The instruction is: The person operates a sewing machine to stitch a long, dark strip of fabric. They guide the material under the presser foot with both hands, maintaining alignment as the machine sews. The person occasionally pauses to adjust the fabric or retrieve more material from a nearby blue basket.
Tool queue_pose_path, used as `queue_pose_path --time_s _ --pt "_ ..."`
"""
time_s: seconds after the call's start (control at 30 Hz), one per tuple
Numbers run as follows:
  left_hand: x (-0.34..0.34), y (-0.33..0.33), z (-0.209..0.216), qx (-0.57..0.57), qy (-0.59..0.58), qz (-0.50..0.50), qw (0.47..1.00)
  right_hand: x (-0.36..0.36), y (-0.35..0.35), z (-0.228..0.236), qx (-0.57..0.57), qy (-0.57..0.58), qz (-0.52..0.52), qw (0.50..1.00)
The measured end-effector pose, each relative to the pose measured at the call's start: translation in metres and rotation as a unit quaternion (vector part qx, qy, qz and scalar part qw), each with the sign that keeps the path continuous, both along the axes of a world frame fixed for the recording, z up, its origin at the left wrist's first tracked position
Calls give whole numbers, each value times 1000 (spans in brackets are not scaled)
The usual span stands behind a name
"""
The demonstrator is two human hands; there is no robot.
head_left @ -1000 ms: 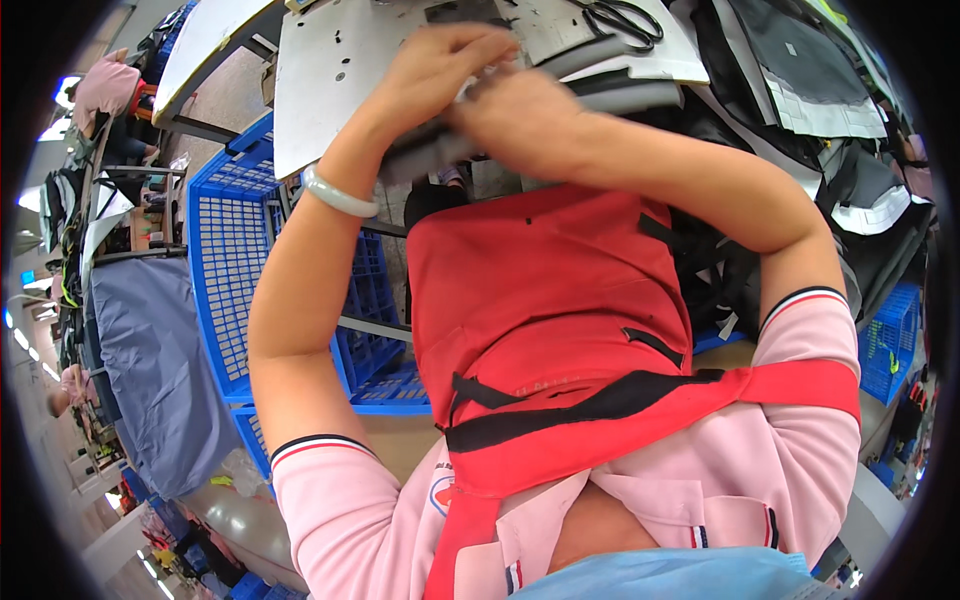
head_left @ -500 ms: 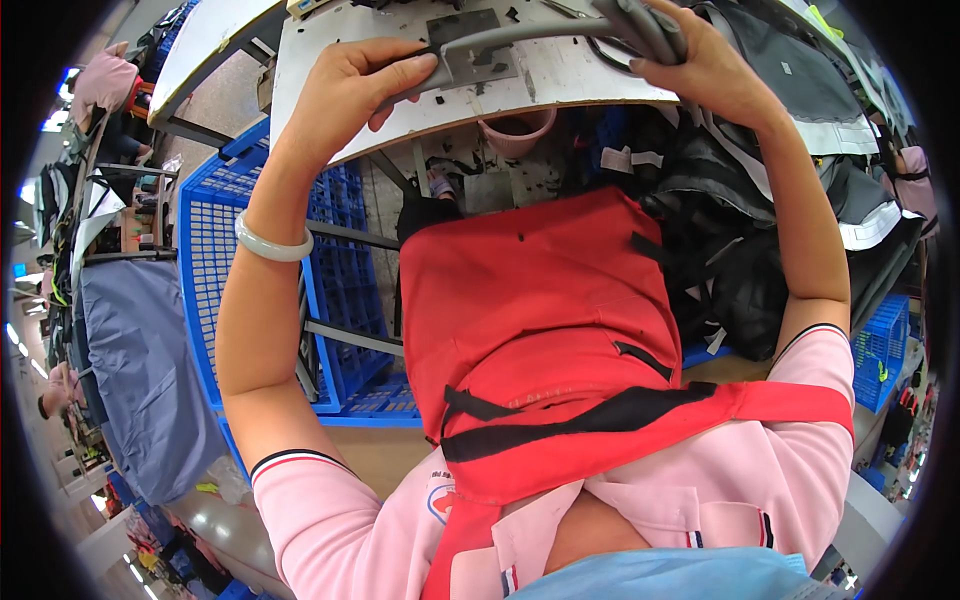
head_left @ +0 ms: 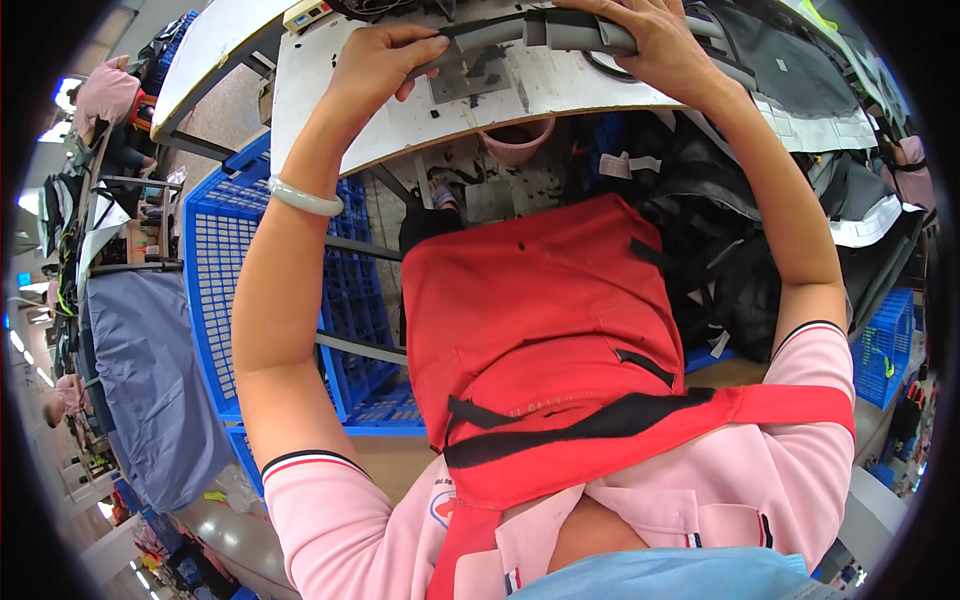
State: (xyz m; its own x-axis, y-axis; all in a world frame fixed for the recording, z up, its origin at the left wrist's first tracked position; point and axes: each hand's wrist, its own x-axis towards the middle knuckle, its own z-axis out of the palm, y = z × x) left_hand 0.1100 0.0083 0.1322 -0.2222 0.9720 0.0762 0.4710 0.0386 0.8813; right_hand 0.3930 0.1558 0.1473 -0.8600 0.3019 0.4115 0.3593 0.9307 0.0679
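Note:
A long grey strip (head_left: pixel 490 38) with darker bands partway along it stretches between my hands above the white table. It looks like a bag handle or piping; its exact kind is unclear. My left hand (head_left: pixel 385 62) pinches its left end between thumb and fingers. Farther right, my right hand (head_left: pixel 668 55) is closed over the strip, fingers bent on top and thumb out of clear view. More grey lengths emerge to the right of that hand, and I cannot tell whether they are the same piece. Below the strip a dark grey plate (head_left: pixel 470 80) lies on the tabletop.
The white worktable (head_left: pixel 375 130) curves across the top, with dark grey fabric pieces (head_left: pixel 790 70) heaped at its right. Black bags (head_left: pixel 740 270) hang below them. Blue plastic crates (head_left: pixel 225 290) stand at my left, and a pink bucket (head_left: pixel 515 148) sits under the table.
My right hand has shifted left along the grey strip, and the strip's dark bands now show between the hands. My left hand has moved slightly right and up, still pinching the end.

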Motion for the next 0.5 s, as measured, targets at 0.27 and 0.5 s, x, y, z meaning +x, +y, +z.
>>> queue_pose_path --time_s 0.27,0.5 --pt "-9 15 -7 6 2 -2 1000 -7 6 -13 19 34 -14 999" --pt "-37 43 -19 14 -28 -19 999 -20 25 -18 8 32 -26 999"
